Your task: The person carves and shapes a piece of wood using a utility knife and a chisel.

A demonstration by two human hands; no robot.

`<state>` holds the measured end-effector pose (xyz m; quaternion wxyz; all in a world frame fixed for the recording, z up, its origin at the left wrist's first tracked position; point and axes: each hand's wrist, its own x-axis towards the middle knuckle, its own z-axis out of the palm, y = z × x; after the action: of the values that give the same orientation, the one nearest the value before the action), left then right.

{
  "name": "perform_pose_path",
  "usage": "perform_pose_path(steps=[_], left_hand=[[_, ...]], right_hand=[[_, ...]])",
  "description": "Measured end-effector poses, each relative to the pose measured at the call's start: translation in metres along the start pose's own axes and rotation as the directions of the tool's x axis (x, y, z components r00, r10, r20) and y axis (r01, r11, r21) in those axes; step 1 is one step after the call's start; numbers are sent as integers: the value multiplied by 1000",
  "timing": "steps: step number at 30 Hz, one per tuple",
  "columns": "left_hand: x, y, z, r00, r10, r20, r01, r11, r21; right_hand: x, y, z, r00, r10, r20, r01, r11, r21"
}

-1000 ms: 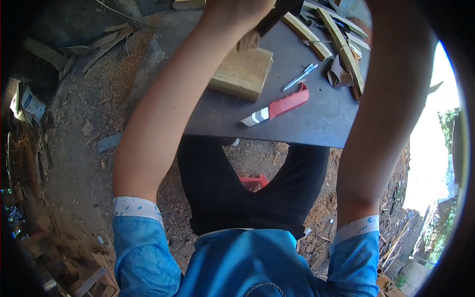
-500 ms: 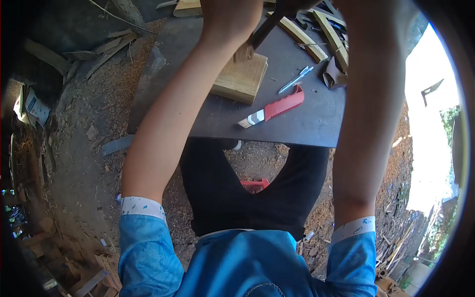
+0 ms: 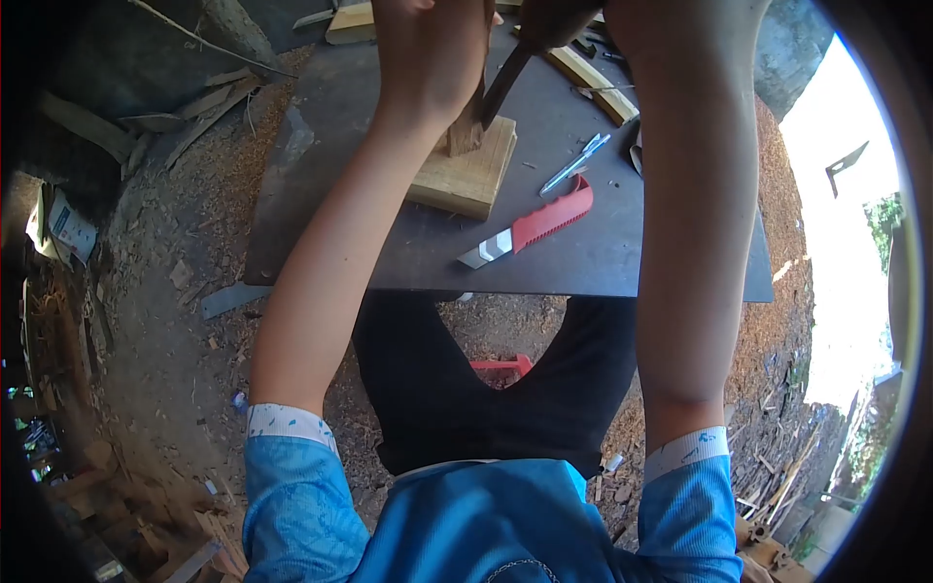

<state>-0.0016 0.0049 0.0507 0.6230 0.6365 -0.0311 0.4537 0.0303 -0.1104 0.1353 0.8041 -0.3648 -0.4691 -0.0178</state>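
"Head view, entry one: left hand [image 3: 432,53]. Position and state?"

"Upper centre of the frame. Fingers pressed together round a wood piece [image 3: 467,128], which stands upright. Only the lower end of the piece shows below the hand."

"Entry two: what the wood piece stands on?"

"Wooden block [image 3: 465,180], pale, lying flat on the desk [image 3: 408,243]. The piece touches the block's far top edge."

"Entry three: right hand [image 3: 569,12]."

"Top edge of the frame, right of the left hand, largely cut off. Fingers closed on the upper end of a dark tool [image 3: 505,83], as far as can be seen. The tool slants down and to the left, and its lower end meets the wood piece just above the block."

"Entry four: loose stock on the desk."

"Red-handled cutter [image 3: 539,223], lying just right of the block, its metal end towards the near edge. Pen [image 3: 575,163], just above the cutter. Wood strips [image 3: 586,70], upper centre, beyond the pen."

"Entry five: below the desk."

"Red object [image 3: 501,366], centre of the frame, partly hidden by black trousers. Ground [image 3: 175,291] on the left, covered with sawdust and offcuts."
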Motion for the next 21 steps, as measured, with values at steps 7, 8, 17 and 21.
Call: perform_pose_path(steps=[7,8,17,21], left_hand=[[-11,-11,-6,984,7,179,1,999,-47],[-15,-4,-7,976,-53,211,72,994,-85],[-19,-14,-13,979,-26,204,41,997,-67],[-19,-7,-10,977,-90,195,114,987,-111]], right_hand=[[12,1,-4,993,100,-63,-99,995,10],[13,2,2,990,91,-107,-95,995,-34],[32,22,-9,998,64,5,-63,995,-72],[34,9,-22,996,57,64,-44,981,-188]])
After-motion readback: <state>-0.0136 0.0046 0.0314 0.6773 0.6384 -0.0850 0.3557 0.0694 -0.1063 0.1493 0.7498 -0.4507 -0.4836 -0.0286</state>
